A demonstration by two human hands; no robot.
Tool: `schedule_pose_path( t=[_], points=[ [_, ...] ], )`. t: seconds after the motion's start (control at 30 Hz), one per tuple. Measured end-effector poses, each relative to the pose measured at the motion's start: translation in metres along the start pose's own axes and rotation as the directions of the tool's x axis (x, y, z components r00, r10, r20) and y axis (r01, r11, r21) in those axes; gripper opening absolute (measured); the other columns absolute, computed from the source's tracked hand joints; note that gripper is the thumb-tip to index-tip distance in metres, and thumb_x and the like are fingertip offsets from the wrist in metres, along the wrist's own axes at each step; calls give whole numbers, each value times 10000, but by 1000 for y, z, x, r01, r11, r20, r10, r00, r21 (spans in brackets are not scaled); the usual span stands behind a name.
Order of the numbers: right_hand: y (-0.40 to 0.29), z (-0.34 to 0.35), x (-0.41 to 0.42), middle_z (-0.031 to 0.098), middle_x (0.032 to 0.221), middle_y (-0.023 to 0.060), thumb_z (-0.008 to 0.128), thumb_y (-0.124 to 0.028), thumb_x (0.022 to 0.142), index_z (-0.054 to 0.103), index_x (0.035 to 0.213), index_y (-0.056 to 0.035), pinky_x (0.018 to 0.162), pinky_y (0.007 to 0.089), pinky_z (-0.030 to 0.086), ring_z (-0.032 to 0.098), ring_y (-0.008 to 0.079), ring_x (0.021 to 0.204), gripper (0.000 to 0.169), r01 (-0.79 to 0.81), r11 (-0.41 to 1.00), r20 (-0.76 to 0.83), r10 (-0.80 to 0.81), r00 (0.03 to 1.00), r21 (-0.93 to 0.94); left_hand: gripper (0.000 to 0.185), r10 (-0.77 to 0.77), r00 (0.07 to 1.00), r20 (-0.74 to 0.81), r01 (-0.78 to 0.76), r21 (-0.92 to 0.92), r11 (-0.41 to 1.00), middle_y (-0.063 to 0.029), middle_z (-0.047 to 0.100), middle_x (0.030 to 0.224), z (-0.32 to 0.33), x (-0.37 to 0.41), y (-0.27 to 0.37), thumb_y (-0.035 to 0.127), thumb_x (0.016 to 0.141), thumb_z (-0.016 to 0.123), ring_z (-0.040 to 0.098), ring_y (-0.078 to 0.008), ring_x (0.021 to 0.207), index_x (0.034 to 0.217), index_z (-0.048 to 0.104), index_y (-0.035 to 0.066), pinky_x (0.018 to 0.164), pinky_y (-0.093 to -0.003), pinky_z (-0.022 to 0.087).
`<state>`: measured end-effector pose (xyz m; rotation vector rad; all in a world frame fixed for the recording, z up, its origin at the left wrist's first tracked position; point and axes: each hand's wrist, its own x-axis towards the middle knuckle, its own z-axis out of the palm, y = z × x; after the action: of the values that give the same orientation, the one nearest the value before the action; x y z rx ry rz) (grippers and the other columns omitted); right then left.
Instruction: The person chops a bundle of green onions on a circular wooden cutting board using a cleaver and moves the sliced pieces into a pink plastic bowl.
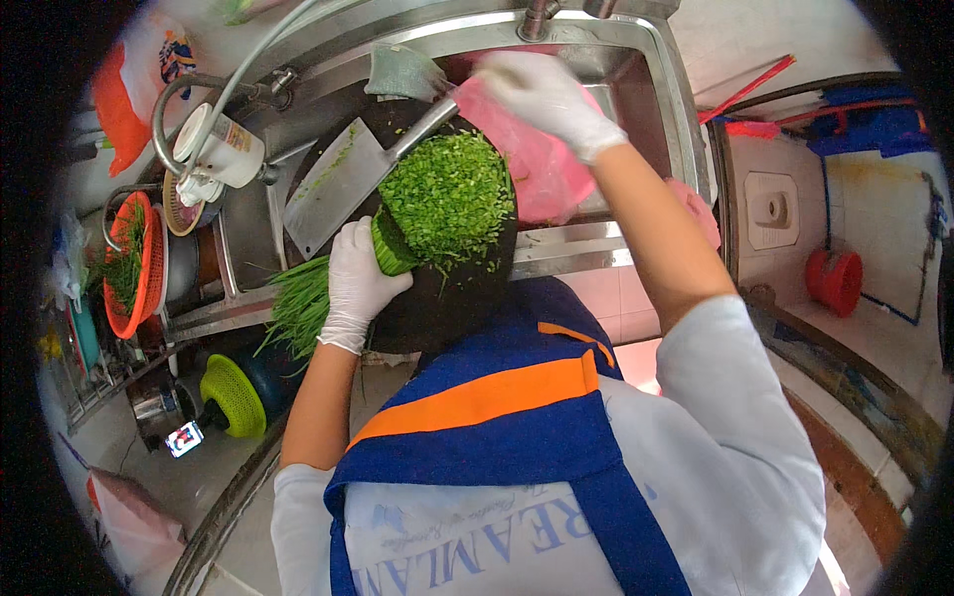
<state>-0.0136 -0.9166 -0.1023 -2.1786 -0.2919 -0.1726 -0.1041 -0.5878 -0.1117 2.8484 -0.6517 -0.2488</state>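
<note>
My left hand, in a white glove, grips a bunch of green chives. Their cut ends face a heap of chopped chives on a dark round chopping board. A cleaver lies flat on the board's far left, bits of green on its blade and its metal handle pointing toward the sink. My right hand, also gloved, is motion-blurred over a pink plastic bag at the sink. Whether its fingers hold the bag cannot be made out.
The bag partly covers the steel sink, with a faucet behind. A pale green item sits beyond the board. Left are a white tub and an orange basket of greens. A lime colander stands lower left.
</note>
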Motion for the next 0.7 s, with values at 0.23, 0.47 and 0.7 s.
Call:
schedule_pose_path(
  t=[0.23,0.47,0.7],
  points=[
    [153,12,-134,470,1356,292,716,-317,759,365,1439,-52,1065,441,405,489,443,1245,810,-768,590,-283,714,640,-250,947,-18,1000,8,18,33,999,-228,505,1167,-3,7,6,254,537,848,497,-396,1119,1313,414,-74,1014,-436,416],
    [196,37,-149,587,1268,256,683,-111,769,221,1508,-14,997,369,472,598,339,1171,878,-680,709,-45,698,715,187,954,-77,997,4,77,42,996,-229,507,1168,-2,6,9,243,529,851,500,-396,1117,1310,411,-82,1007,-435,427],
    [178,25,-149,554,1277,253,701,-131,769,319,1442,1,1015,406,450,562,373,1173,785,-752,650,-13,756,655,-109,945,-105,994,-24,106,24,994,-223,511,1165,2,7,10,250,527,860,506,-390,1111,1299,420,-73,1003,-427,433]
  ],
)
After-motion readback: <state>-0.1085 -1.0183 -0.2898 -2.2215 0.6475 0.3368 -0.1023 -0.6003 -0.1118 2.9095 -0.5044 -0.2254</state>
